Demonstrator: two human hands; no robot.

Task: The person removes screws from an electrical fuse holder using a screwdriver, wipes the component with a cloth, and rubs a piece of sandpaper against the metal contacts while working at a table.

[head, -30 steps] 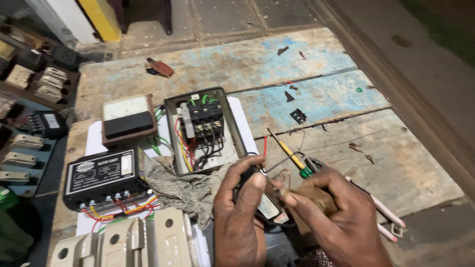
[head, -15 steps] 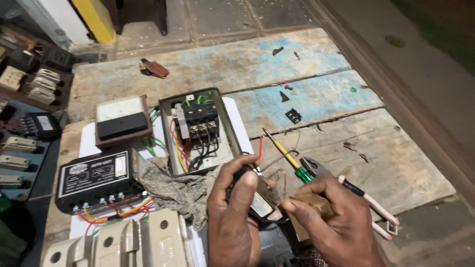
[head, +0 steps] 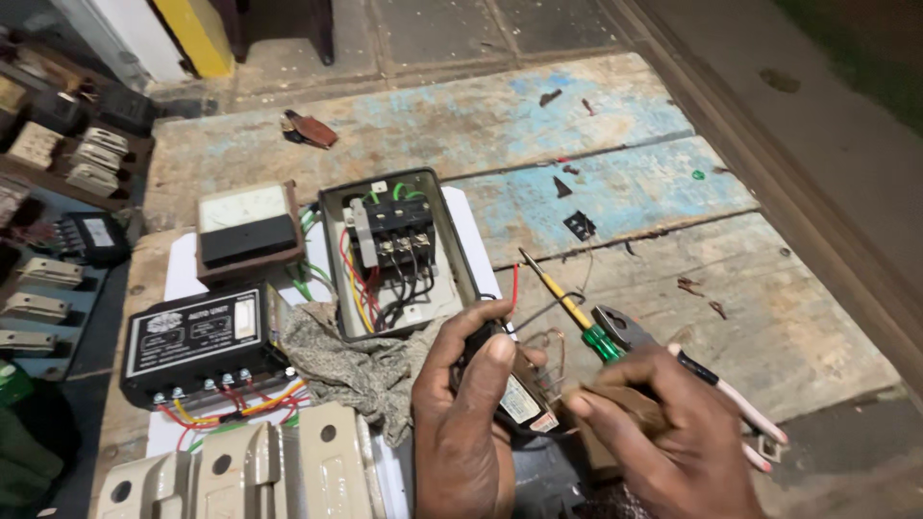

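Gripping a small black component (head: pixel 514 389) in your left hand (head: pixel 466 423): fingers wrapped round it, thumb on top, label side facing right. Red wire (head: pixel 514 286) sticks up from behind it. Your right hand (head: pixel 663 437) is closed on something brownish at the fingertips, too hidden to say what, touching the component's right edge. Both hands sit close together, low at the front edge of the wooden surface (head: pixel 577 115).

Just beside your right hand: yellow-shaft screwdriver with green handle (head: pixel 572 312) lying diagonally, pliers with white-pink handles (head: pixel 692 370) crossing under the hand.

Behind your left hand: open metal enclosure (head: pixel 396 252) with a black contactor and red, yellow, black wiring inside, lying flat. Grey rag (head: pixel 356 360) bunched against its near edge. Left of that, a black control box (head: pixel 197 336) with red and yellow leads, and an analog meter (head: pixel 245 226) behind it. Beige breaker housings (head: pixel 240 471) at bottom left. Small black fragments (head: pixel 577 223) scattered on the blue-painted planks, well apart from your hands.
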